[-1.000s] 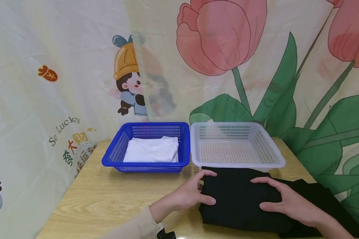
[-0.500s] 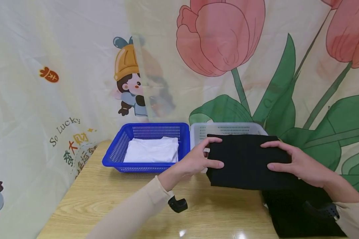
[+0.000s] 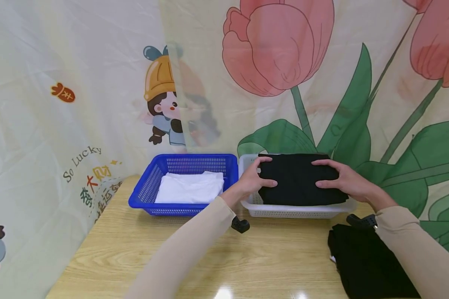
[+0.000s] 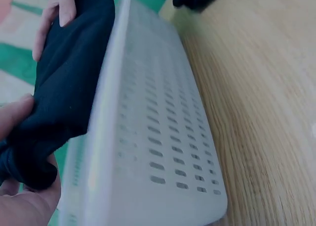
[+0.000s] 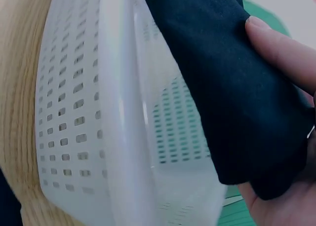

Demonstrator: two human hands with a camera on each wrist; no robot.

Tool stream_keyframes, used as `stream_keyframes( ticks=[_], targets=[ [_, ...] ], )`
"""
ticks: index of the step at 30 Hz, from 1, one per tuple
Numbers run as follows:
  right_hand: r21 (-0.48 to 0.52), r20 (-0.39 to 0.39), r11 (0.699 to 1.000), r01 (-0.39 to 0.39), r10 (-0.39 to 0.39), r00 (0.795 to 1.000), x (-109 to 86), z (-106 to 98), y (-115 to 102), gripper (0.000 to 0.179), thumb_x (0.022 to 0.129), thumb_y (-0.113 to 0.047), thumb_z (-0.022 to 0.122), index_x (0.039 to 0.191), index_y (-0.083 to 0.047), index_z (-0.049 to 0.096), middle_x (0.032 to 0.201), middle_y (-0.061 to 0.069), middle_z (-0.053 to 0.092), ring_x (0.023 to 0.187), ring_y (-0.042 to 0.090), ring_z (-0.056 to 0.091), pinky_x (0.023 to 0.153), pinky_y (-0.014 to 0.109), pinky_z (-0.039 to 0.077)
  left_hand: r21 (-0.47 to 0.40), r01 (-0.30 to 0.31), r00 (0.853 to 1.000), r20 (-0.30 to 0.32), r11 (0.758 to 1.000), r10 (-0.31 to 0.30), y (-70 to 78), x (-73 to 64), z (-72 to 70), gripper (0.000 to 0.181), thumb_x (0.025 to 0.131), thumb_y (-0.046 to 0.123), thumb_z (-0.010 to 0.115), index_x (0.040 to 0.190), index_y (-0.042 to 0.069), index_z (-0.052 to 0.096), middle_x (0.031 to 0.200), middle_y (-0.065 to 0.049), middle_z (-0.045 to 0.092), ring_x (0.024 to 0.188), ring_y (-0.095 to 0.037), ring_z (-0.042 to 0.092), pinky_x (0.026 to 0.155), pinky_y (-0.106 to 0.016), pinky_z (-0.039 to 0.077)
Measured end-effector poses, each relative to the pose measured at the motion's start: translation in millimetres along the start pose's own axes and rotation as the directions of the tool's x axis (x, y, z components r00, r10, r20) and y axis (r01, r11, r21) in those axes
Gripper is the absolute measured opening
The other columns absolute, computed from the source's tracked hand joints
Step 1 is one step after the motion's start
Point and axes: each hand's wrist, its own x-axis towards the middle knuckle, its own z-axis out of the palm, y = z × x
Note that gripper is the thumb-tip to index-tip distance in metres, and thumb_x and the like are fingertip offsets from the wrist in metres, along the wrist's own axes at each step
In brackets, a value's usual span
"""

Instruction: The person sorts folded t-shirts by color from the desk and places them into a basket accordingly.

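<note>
Between both hands is a folded black garment [image 3: 295, 180], a flat rectangle of cloth at the white plastic basket [image 3: 292, 212]. My left hand [image 3: 250, 179] grips its left end, thumb on the near face and the other fingers around the edge. At the right end my right hand [image 3: 347, 179] holds it the same way. In the left wrist view, the folded garment [image 4: 74, 68] stands beside the basket's rim. The right wrist view shows the layered end of the black garment [image 5: 237, 83] over the basket's opening, fingers curled beneath it.
Left of the white basket stands a blue basket [image 3: 187, 207] with a folded white garment [image 3: 188, 189] inside. More black garments [image 3: 370, 265] lie at the right front of the wooden table [image 3: 134, 257], under my right forearm. A printed curtain [image 3: 97, 62] hangs behind.
Both hands have lifted the folded black garment off the other black clothes at the right and carried it away from me to the white basket. The remaining black clothes stay on the table.
</note>
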Motion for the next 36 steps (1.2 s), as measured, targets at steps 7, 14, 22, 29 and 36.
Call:
stream_keyframes(
  ticks=[7, 14, 22, 29, 36],
  targets=[
    [0.012, 0.018, 0.999, -0.046, 0.046, 0.999, 23.6, 9, 25, 0.080, 0.097, -0.036, 0.080, 0.164, -0.019, 0.038, 0.158, 0.022, 0.040, 0.136, 0.041, 0.044, 0.098, 0.042, 0.051, 0.015, 0.052, 0.996, -0.076, 0.999, -0.051, -18.7, 17.0, 3.5, 0.076, 0.084, -0.004, 0.087, 0.147, 0.027, 0.056, 0.153, -0.008, 0.052, 0.134, -0.031, 0.057, 0.112, -0.048, 0.049],
    [0.047, 0.024, 0.993, -0.109, 0.108, 0.994, 32.0, 19, 37, 0.081, 0.099, -0.037, 0.078, 0.165, -0.017, 0.035, 0.156, 0.026, 0.043, 0.124, 0.042, 0.059, 0.096, 0.049, 0.055, 0.060, 0.106, 0.987, -0.130, 0.993, -0.097, -22.0, 22.8, 13.3, 0.075, 0.083, -0.004, 0.087, 0.145, 0.027, 0.058, 0.161, -0.010, 0.047, 0.149, -0.036, 0.044, 0.117, -0.053, 0.043],
    [0.188, 0.050, 0.972, -0.139, 0.132, 0.990, 40.3, 28, 44, 0.078, 0.100, -0.020, 0.077, 0.165, -0.010, 0.033, 0.151, 0.029, 0.048, 0.100, 0.025, 0.073, 0.084, 0.039, 0.062, 0.113, 0.148, 0.970, -0.208, 0.982, -0.122, -30.3, 31.2, 22.5, 0.074, 0.081, -0.009, 0.087, 0.142, 0.024, 0.060, 0.150, -0.009, 0.056, 0.136, -0.033, 0.055, 0.111, -0.051, 0.049],
    [0.187, 0.058, 0.969, -0.161, 0.153, 0.987, 44.7, 36, 55, 0.079, 0.100, -0.020, 0.077, 0.166, -0.010, 0.033, 0.152, 0.030, 0.047, 0.104, 0.030, 0.072, 0.085, 0.040, 0.061, 0.103, 0.192, 0.964, -0.206, 0.976, -0.168, -39.4, 35.0, 25.3, 0.074, 0.081, -0.012, 0.086, 0.142, 0.020, 0.060, 0.157, -0.011, 0.050, 0.142, -0.034, 0.049, 0.111, -0.050, 0.049],
    [0.079, 0.031, 0.985, -0.152, 0.150, 0.988, 49.4, 39, 62, 0.076, 0.099, -0.022, 0.078, 0.162, -0.007, 0.039, 0.156, 0.029, 0.039, 0.130, 0.042, 0.052, 0.106, 0.051, 0.046, 0.163, 0.242, 0.955, -0.213, 0.956, -0.206, -45.4, 40.6, 27.8, 0.074, 0.080, -0.012, 0.086, 0.142, 0.021, 0.059, 0.154, -0.012, 0.051, 0.140, -0.032, 0.051, 0.112, -0.048, 0.048]
  ],
)
